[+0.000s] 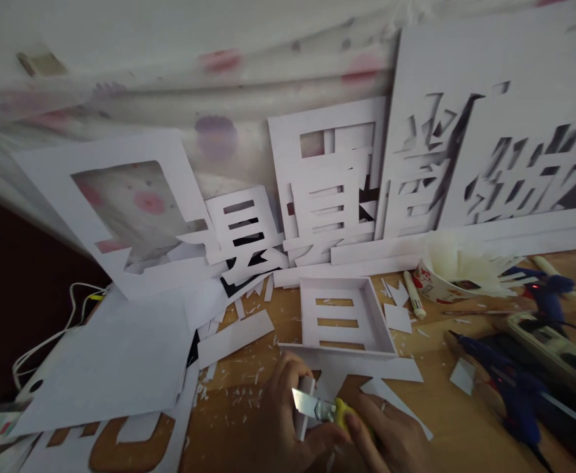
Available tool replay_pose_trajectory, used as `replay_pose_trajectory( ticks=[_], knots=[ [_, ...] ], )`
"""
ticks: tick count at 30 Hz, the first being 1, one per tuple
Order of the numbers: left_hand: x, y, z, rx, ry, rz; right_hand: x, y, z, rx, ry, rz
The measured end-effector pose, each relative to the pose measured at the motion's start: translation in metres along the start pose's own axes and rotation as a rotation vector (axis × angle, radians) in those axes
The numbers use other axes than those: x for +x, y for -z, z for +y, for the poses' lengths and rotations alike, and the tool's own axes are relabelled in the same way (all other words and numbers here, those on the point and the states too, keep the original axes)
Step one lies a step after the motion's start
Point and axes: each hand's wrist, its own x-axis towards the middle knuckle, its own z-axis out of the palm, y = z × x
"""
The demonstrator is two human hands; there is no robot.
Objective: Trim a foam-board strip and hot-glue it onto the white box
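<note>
My left hand (pixel 282 420), at the bottom centre, is closed on a small white board piece (pixel 303 420). Just right of it, my right hand (pixel 386 427) grips a yellow-handled utility knife (pixel 337 412). The knife's blade points left and lies across the small piece. Above my hands is a white box-like board form (pixel 334 284) with raised edges and rectangular slots. A long white strip (pixel 396 369) and a pointed offcut (pixel 400 407) lie beside my right hand.
Cut-out boards (pixel 317 171) lean along the back. White sheets (pixel 115 361) are stacked at left. Blue glue guns (pixel 514 394), a power strip (pixel 553 348) and a paper bowl (pixel 445 282) of glue sticks occupy the right. Scraps litter the wooden table (pixel 233 387).
</note>
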Motion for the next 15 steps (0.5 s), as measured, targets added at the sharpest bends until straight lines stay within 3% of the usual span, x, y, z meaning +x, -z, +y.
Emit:
replay_pose_trajectory(
  ticks=[15],
  knots=[
    [-0.0066,-0.0013,-0.0051,0.023,-0.007,0.008,0.0036,0.0051,-0.0033,-0.123,0.118,0.082]
  ],
)
